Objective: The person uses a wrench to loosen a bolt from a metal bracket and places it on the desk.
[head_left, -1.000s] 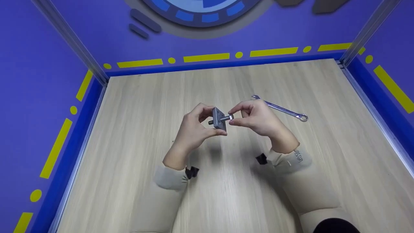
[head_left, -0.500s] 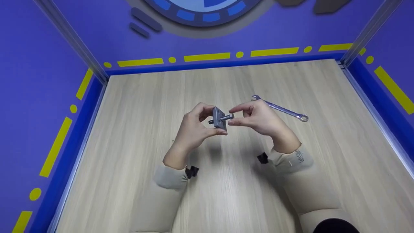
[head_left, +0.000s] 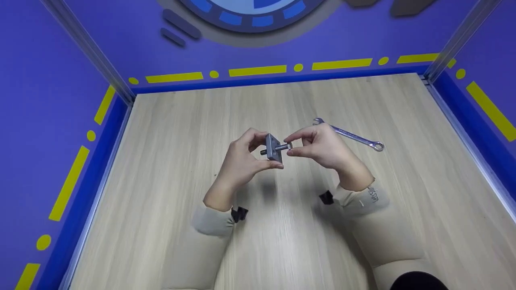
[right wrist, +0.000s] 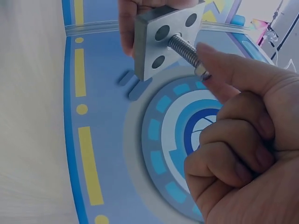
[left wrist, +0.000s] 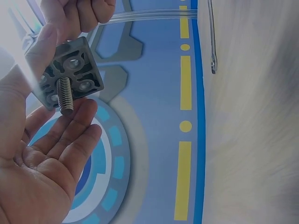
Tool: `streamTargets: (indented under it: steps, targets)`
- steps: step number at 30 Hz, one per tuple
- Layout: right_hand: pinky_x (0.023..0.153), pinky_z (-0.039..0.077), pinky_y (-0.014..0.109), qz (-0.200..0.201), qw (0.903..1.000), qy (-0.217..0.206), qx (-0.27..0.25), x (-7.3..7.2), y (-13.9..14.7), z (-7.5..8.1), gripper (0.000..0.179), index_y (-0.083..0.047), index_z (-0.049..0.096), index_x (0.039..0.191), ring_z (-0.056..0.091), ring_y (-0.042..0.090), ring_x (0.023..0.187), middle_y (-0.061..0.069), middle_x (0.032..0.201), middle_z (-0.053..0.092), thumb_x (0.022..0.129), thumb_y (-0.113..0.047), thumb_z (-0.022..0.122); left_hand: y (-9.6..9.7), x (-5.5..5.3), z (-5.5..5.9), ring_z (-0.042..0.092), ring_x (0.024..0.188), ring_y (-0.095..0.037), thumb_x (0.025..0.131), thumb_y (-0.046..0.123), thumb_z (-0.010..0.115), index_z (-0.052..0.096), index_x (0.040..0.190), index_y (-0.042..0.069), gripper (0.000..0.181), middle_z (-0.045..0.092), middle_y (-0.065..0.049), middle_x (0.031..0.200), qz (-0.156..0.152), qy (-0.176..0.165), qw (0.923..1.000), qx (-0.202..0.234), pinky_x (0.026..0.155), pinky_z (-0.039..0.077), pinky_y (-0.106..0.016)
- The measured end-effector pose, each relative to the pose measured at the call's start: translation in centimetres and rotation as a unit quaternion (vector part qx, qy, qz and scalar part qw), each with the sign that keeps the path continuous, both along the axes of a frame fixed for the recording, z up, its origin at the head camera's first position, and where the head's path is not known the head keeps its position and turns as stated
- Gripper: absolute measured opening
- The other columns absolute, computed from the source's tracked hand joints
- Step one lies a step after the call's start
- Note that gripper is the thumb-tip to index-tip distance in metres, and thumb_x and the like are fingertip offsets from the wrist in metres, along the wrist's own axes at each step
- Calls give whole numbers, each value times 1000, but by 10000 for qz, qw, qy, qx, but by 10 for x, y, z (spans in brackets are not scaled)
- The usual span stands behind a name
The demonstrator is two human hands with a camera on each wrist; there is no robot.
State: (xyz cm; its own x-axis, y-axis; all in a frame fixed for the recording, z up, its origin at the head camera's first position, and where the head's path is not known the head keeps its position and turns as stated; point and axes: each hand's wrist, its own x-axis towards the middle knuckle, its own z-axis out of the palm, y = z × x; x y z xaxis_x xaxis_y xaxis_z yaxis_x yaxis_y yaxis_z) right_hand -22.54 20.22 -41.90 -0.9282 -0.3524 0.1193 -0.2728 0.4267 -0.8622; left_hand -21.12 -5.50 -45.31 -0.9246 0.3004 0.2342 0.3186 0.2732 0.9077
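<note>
My left hand [head_left: 242, 159] holds a small square grey plate [head_left: 271, 148] by its edges, up over the table, thumb below and fingers above. A bolt [head_left: 282, 147] runs through the middle of the plate. The threaded end of the bolt [left wrist: 65, 95] sticks out of the plate's ribbed side in the left wrist view. On the smooth side, with several holes around it, the bolt's hex head [right wrist: 202, 72] stands well off the plate. Thumb and forefinger of my right hand [head_left: 322, 147] pinch that head; its other fingers are curled in.
A combination wrench [head_left: 354, 138] lies on the wooden table [head_left: 193, 133] just beyond my right hand. Blue-purple panels [head_left: 258, 56] with yellow marks rise along the back and both sides. A small black piece [head_left: 326, 197] sits at each sleeve cuff.
The right thumb and forefinger shift slightly around the bolt head, and the head shows a different angle. The left hand and plate stay almost still. The wrench has not moved.
</note>
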Motion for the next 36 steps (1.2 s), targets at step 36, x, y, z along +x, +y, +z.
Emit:
streamTargets:
  steps: [36]
  targets:
    - [48, 27, 18, -119, 9996, -235, -34, 2, 0, 2, 28, -3, 88, 115, 38, 4, 54, -10, 60, 45, 87, -5, 94, -1, 0, 0, 74, 127, -10, 76, 28, 107, 71, 134, 18, 69, 79, 7, 128, -43, 11, 10000, 68, 129, 53, -26]
